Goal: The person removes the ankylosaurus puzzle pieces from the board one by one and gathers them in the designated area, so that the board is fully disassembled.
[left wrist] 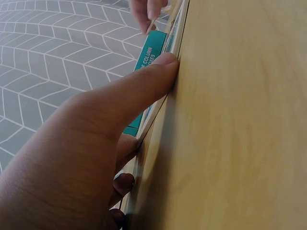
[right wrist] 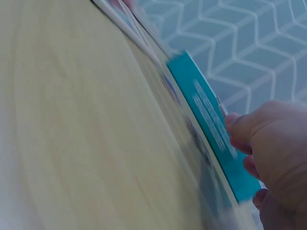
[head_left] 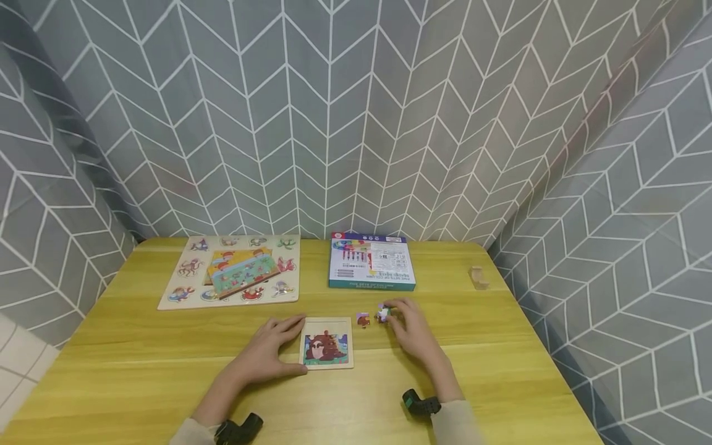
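Note:
A small square wooden puzzle tray [head_left: 328,325] lies on the table, its lower part filled with picture pieces and its upper strip bare. My left hand [head_left: 269,349] holds the tray from the left, thumb at the near corner and index finger by the far corner. The thumb [left wrist: 144,84] presses along the tray's edge in the left wrist view. To the right, my right hand [head_left: 413,327] pinches a small puzzle piece [right wrist: 221,106], which shows above the table in the right wrist view. A loose brown and purple puzzle piece [head_left: 363,319] lies between tray and right hand.
Behind the tray lies a flat blue-and-white box [head_left: 371,262]. At the back left, a sea-animal peg board [head_left: 172,290] carries two stacked picture puzzles [head_left: 245,272]. A small wooden object [head_left: 478,277] stands at the back right, and a grey patterned curtain [head_left: 334,123] hangs behind.

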`<state>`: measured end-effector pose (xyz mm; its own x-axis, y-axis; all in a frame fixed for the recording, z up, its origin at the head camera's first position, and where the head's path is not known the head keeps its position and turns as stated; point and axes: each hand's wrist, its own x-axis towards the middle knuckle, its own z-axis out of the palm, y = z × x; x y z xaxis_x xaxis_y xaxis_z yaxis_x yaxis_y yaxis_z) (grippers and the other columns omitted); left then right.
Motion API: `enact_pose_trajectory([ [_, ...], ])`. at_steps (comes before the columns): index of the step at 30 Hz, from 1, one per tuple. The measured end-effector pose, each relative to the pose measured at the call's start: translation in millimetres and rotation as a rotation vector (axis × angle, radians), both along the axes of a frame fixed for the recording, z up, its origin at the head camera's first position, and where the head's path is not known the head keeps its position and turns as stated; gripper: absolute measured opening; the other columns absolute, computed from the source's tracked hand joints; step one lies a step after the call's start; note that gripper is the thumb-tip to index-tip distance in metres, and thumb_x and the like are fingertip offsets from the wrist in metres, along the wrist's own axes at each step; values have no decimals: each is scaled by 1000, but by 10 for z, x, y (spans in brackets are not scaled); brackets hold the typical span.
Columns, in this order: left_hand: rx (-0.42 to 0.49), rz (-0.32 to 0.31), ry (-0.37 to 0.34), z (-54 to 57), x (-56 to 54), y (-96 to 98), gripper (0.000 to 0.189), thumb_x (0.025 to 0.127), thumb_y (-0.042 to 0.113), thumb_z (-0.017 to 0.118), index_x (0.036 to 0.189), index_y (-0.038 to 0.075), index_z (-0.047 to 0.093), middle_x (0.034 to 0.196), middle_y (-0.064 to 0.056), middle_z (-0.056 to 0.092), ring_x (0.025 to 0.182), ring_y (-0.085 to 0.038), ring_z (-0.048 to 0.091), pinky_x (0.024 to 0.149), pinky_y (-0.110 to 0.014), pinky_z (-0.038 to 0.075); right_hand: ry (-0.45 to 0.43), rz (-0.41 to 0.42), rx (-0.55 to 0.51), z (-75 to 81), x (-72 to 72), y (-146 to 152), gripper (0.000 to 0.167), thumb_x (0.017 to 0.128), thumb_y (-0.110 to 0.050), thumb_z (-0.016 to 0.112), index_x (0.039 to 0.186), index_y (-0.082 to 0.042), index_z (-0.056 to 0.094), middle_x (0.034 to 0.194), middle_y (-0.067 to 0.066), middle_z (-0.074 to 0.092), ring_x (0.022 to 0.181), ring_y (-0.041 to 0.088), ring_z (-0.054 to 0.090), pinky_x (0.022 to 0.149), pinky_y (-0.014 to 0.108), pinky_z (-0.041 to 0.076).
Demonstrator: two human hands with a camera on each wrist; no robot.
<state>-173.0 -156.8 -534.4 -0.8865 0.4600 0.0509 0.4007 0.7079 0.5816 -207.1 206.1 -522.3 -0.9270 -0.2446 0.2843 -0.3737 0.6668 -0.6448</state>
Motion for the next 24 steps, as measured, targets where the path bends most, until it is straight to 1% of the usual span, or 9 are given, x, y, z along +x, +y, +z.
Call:
enact_pose_trajectory([
  [2, 6, 0, -1, -5, 0, 1, 106, 79, 67, 85, 161, 12, 47, 169, -5, 41, 119, -20, 44, 101, -54, 43, -6, -32, 2, -15, -10, 152, 27, 101, -2, 69, 128, -1, 71, 128, 14, 65, 121, 35, 60, 102, 55, 51],
  [6, 11, 3, 9, -18, -4, 3, 106, 78, 66, 85, 161, 12, 47, 169, -5, 42, 118, -20, 44, 101, -54, 43, -35, -96, 9, -35, -33, 411, 28, 102, -3, 68, 130, 0, 70, 129, 16, 65, 121, 37, 59, 101, 56, 51],
  [9, 16, 7, 7, -29, 0, 9, 105, 78, 65, 86, 161, 13, 48, 168, -5, 42, 119, -20, 44, 102, -54, 43, -51, -109, 16, -40, -35, 540, 29, 102, -2, 68, 130, 1, 70, 131, 18, 64, 124, 40, 57, 102, 58, 49],
  [11, 14, 6, 14, -29, 0, 10, 105, 78, 66, 86, 161, 13, 48, 168, -5, 43, 120, -21, 45, 102, -55, 43, -53, -103, 25, -47, -40, 586, 29, 102, -1, 68, 130, 2, 70, 131, 19, 65, 124, 41, 57, 102, 58, 49],
  [15, 22, 9, -3, -30, 0, 14, 106, 77, 66, 86, 161, 14, 47, 168, -5, 42, 122, -22, 45, 103, -57, 43, -38, -71, 57, -76, -59, 612, 29, 101, -4, 70, 129, -2, 72, 131, 18, 67, 125, 41, 58, 104, 60, 48],
  [19, 19, 14, -15, -34, -3, 14, 107, 77, 68, 85, 162, 15, 47, 169, -4, 42, 120, -20, 44, 102, -55, 43, -52, -20, 78, -101, -82, 594, 28, 101, -6, 70, 129, -6, 74, 131, 14, 68, 126, 39, 58, 107, 61, 45],
  [24, 17, 9, -7, -28, -5, 7, 106, 77, 67, 86, 161, 13, 48, 168, -5, 43, 116, -19, 43, 100, -53, 43, -74, 9, 89, -121, -94, 575, 28, 102, -7, 70, 129, -10, 74, 130, 11, 67, 124, 36, 56, 105, 60, 44],
])
